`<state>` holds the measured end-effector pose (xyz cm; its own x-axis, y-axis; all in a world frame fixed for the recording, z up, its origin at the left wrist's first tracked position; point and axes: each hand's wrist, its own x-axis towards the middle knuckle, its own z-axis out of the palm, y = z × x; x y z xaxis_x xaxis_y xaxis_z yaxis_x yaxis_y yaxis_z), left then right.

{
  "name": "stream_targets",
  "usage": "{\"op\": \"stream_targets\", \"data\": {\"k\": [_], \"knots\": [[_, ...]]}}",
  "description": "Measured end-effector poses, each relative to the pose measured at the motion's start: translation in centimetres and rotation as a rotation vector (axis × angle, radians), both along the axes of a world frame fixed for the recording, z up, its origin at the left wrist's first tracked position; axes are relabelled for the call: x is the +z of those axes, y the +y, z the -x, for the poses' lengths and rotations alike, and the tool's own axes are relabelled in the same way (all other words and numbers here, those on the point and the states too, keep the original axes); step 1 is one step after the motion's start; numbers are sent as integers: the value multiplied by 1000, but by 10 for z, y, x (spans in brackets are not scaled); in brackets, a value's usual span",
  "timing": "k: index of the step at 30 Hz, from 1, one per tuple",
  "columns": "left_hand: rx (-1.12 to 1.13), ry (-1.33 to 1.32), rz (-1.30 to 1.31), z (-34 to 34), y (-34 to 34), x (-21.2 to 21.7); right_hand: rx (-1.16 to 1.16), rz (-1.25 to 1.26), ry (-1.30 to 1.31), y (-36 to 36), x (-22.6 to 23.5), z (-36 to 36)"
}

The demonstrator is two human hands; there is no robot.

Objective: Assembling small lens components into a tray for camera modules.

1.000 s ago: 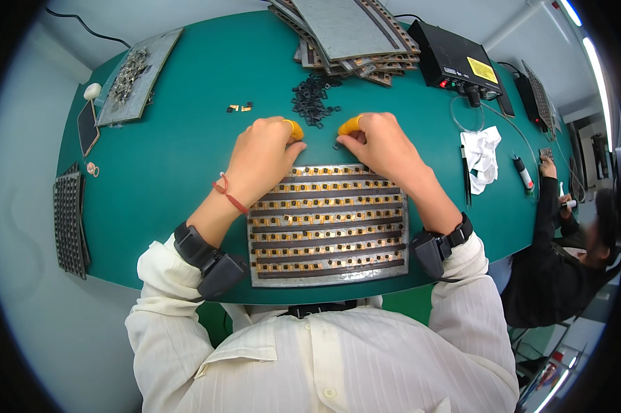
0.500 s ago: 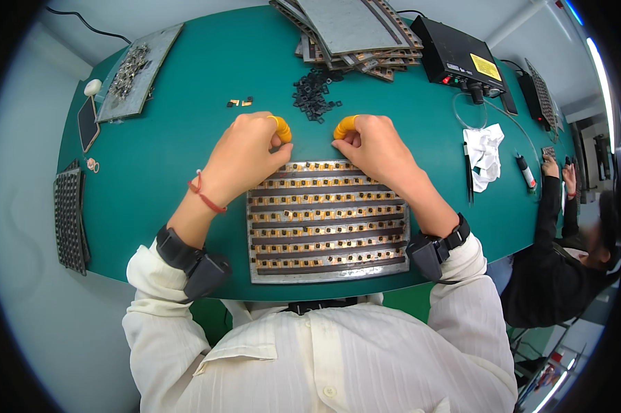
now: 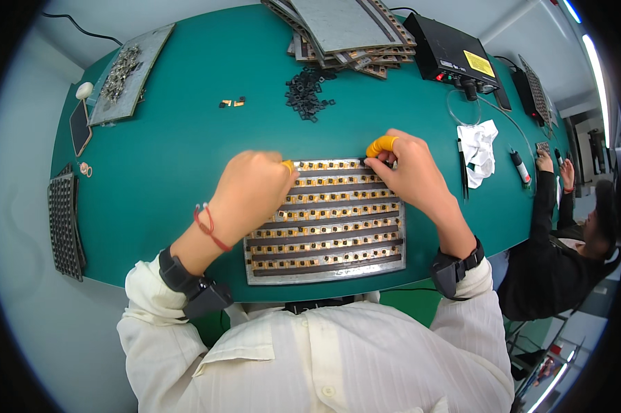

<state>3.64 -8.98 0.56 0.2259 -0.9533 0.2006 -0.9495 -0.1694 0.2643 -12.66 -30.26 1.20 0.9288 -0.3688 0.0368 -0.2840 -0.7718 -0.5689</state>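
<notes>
Over the far left corner of a grey metal tray [image 3: 324, 277] is my left hand [image 3: 254, 184], its fingers closed. What they hold, if anything, is hidden. My right hand [image 3: 415, 168] pinches at the tray's far right corner, with a small black piece [image 3: 363, 162] at its fingertips. Yellow covers sit on a finger of each hand. Rows of copper-coloured strips topped with small black squares [image 3: 315, 229] run across the tray, between dark bars. Beyond the tray lies a loose heap of black square pieces [image 3: 307, 95].
Stacked trays [image 3: 352, 27] and a black control box [image 3: 448, 55] stand at the back right. Tweezers [image 3: 463, 168], white tissue [image 3: 481, 151] and a dispensing syringe [image 3: 520, 167] lie right. Left are a plate of metal bits [image 3: 132, 79] and a phone [image 3: 81, 129]. Another person [image 3: 558, 268] works at right.
Both hands have come back toward me from near the black heap to the tray's far edge. The right hand has also moved right, and the left has lowered onto the far left corner.
</notes>
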Motion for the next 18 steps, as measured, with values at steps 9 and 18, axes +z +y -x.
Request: {"op": "stream_targets", "data": {"k": [9, 18], "knots": [[149, 183, -314, 1, 5, 20, 24, -36, -58, 17, -11, -2], [86, 507, -187, -27, -27, 25, -8, 156, 191, 43, 8, -3]]}}
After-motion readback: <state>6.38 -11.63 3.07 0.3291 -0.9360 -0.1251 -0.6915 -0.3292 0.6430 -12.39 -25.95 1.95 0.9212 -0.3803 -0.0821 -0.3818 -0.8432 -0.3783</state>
